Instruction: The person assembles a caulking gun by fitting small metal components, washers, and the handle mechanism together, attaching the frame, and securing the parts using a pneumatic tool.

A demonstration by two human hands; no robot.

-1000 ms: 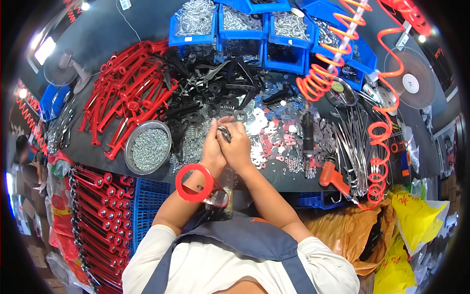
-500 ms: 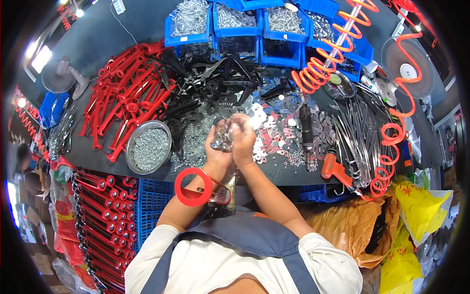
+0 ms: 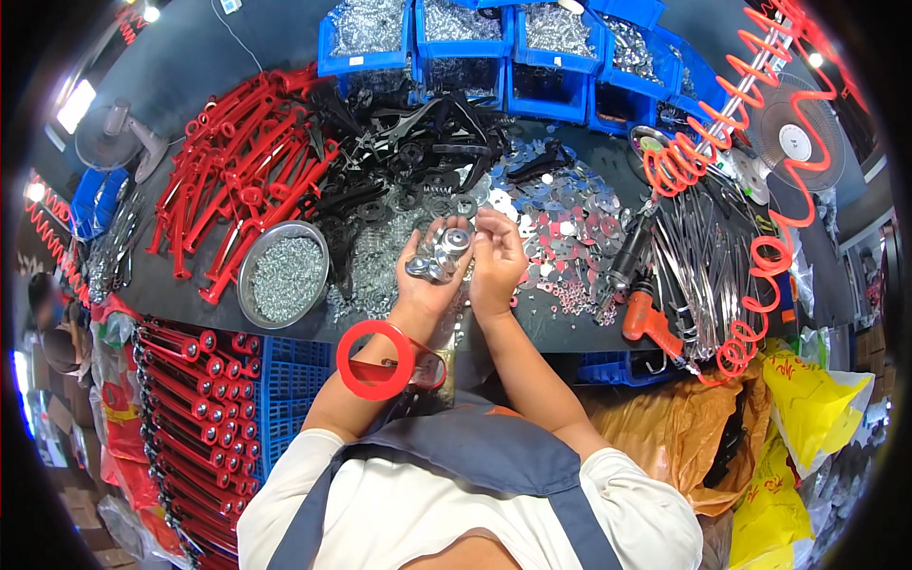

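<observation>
My left hand (image 3: 424, 291) is palm up and cupped, fingers pointing away from me. In it lie several shiny round metal caps (image 3: 437, 265), one with a dark ring round its centre (image 3: 456, 240). Close on its right is my right hand (image 3: 496, 261), its fingers loosely bent and its thumb beside the caps. Nothing shows between the right fingers. Both hands are over the near part of the dark table, above heaps of clear discs (image 3: 375, 249) and small washers. A red ring (image 3: 346, 361) appears in front of my left forearm.
Red frames (image 3: 228, 171) and black levers (image 3: 446, 142) are heaped beyond and left. A steel bowl (image 3: 245, 285) holds small metal parts. Blue bins (image 3: 461, 52) stand at the back. Rightward are a hanging black driver (image 3: 631, 252), an orange power tool (image 3: 648, 318) and metal rods (image 3: 698, 261).
My right hand has moved off the left palm to the right, leaving the caps in plain view. The black driver and its coiled hose have swung right and now tilt.
</observation>
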